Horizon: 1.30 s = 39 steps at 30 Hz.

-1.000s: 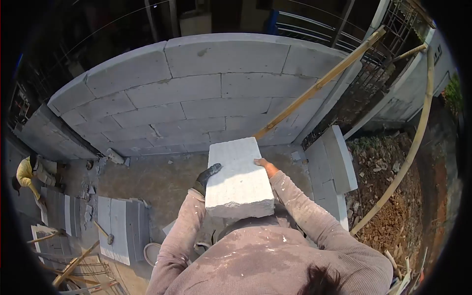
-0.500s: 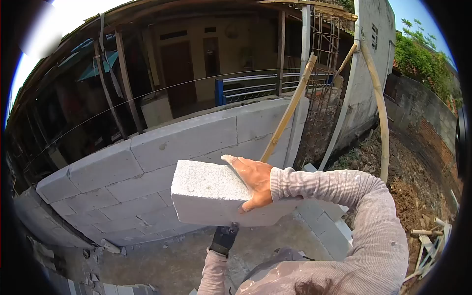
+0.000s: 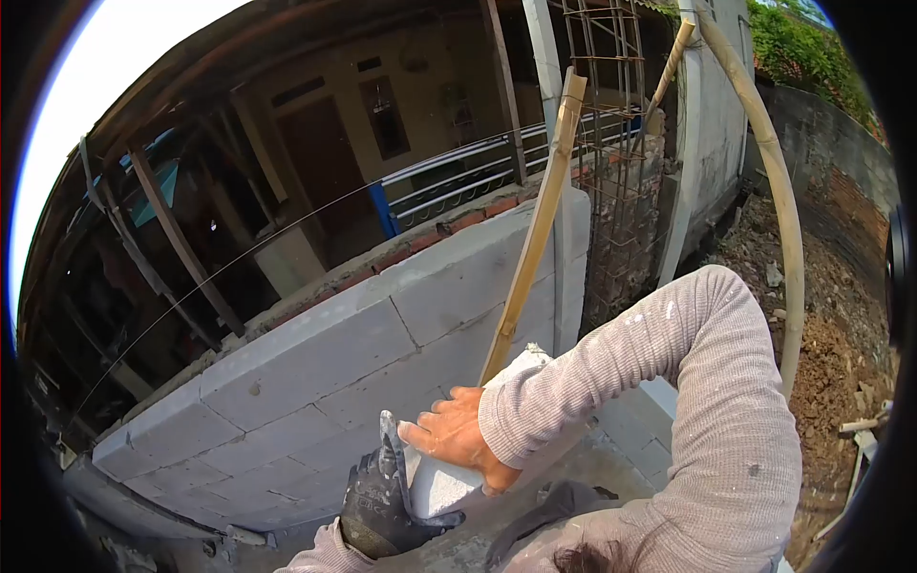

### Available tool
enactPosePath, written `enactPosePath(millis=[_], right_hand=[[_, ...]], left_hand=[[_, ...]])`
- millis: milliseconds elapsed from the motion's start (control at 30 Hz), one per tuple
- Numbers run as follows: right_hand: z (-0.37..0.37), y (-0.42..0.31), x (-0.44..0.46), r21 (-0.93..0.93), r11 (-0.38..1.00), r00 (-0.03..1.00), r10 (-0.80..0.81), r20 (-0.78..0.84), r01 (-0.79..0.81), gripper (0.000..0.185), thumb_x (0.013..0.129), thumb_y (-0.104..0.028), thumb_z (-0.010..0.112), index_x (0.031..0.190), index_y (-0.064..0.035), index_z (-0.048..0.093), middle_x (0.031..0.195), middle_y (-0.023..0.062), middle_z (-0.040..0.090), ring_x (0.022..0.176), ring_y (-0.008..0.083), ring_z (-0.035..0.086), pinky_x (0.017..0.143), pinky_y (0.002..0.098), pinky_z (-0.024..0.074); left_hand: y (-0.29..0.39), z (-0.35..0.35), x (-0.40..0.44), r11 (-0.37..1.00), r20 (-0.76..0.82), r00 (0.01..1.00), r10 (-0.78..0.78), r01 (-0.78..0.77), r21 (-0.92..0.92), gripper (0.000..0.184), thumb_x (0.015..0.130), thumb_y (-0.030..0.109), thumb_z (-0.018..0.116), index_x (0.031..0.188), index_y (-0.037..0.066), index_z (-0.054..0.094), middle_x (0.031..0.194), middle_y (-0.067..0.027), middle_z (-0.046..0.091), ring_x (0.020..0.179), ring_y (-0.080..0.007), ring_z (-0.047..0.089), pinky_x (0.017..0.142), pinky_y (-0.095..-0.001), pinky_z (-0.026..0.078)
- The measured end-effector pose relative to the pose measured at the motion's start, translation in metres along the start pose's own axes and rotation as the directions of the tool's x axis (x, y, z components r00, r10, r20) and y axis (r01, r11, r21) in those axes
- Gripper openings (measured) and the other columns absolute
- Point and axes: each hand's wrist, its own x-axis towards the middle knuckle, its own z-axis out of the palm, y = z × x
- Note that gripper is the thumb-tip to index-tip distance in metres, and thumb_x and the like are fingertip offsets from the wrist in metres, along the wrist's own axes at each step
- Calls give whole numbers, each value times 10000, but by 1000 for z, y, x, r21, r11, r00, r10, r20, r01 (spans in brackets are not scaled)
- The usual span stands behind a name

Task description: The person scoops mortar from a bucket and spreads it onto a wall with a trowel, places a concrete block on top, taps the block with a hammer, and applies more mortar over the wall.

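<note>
A white aerated concrete block (image 3: 445, 489) is in front of my body, partly hidden by my right hand and sleeve. My bare right hand (image 3: 460, 435) is clamped over it from above, with the thumb down the near side. A black glove, spotted with white, covers my left hand (image 3: 387, 498). It cups the left end of the block, touching its side. The far end of the block shows beyond my right forearm. Behind it stands a wall of the same light blocks (image 3: 315, 382).
A bamboo pole (image 3: 535, 229) leans against the wall near its right end. A steel rebar column (image 3: 611, 124) rises beside it, and a curved bamboo prop (image 3: 774, 181) stands farther right. A thin string (image 3: 277, 234) runs above the wall. Soil and rubble (image 3: 831, 353) lie at right.
The block has come lower and closer to my body, turned at an angle. My left hand has shifted from beneath it to its left end. The head view has tilted.
</note>
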Motion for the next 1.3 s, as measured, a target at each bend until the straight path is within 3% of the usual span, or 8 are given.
enactPosePath(millis=[33, 133, 600, 733, 800, 933, 1067, 1300], right_hand=[[-7, 15, -7, 15, 1000, 1000, -21, 8, 21, 1154, 579, -293, 877, 1456, 67, 218, 1221, 258, 562, 1143, 365, 576, 1013, 495, 416], [-61, 46, -42, 50, 997, 997, -58, 56, 56, 1107, 625, -265, 864, 1455, 76, 215, 1291, 280, 505, 1224, 386, 516, 1047, 524, 396], [-230, 186, -131, -379, 874, 919, 165, -359, -305, 872, 697, -167, 766, 1405, 37, 298, 1211, 221, 573, 1097, 313, 600, 977, 443, 468], [-235, 228, -122, -391, 846, 901, 212, -378, -363, 805, 708, -140, 734, 1376, 40, 323, 1184, 210, 580, 1072, 300, 604, 959, 429, 474], [-237, 247, -117, -390, 835, 893, 236, -382, -388, 772, 713, -127, 717, 1362, 41, 335, 1170, 205, 583, 1059, 293, 606, 951, 422, 476], [-241, 283, -111, -384, 819, 878, 274, -392, -427, 707, 723, -100, 685, 1334, 43, 359, 1143, 195, 591, 1034, 280, 610, 934, 407, 482], [-240, 315, -114, -367, 809, 862, 303, -406, -458, 643, 734, -74, 652, 1306, 46, 383, 1116, 184, 598, 1008, 267, 614, 916, 393, 487], [-238, 361, -134, -363, 784, 836, 336, -434, -504, 538, 752, -27, 595, 1257, 50, 426, 1068, 166, 611, 963, 244, 621, 886, 368, 497]], left_hand=[[0, 5, 15, 998, 64, 997, -32, 29, 52, 1320, 514, 425, 890, 1468, -78, 128, 1296, -256, 486, 1102, -430, 523, 938, -502, 436], [26, -29, 59, 985, -1, 999, -54, 53, 162, 1352, 522, 446, 890, 1484, -79, 98, 1295, -270, 479, 1079, -424, 527, 941, -496, 437], [68, -264, 287, 936, -488, 869, 81, 102, 336, 1115, 740, 131, 827, 1511, -59, 46, 1150, -176, 616, 982, -236, 586, 831, -341, 499], [11, -307, 371, 704, -124, 932, 340, -165, 690, 996, 739, 90, 827, 1496, -60, 196, 1100, -178, 647, 963, -191, 600, 788, -313, 521], [-13, -286, 405, 910, -312, 947, 81, 57, 410, 693, 717, 75, 838, 1311, -66, 511, 1023, -148, 678, 924, -173, 610, 815, -357, 516], [-24, -241, 473, 937, -320, 882, -347, 342, -73, 426, 817, 188, 764, 1154, -24, 612, 914, -107, 690, 857, -181, 623, 795, -374, 509], [-124, -219, 555, 969, -134, 990, 41, -7, 246, 1177, 653, 291, 880, 1557, 99, 151, 1116, -176, 615, 944, -258, 653, 896, -395, 530], [-147, -119, 629, 979, -71, 982, 175, -166, 115, 1125, 576, 307, 936, 1482, 71, 312, 1157, -185, 642, 1018, -275, 656, 999, -399, 484]])
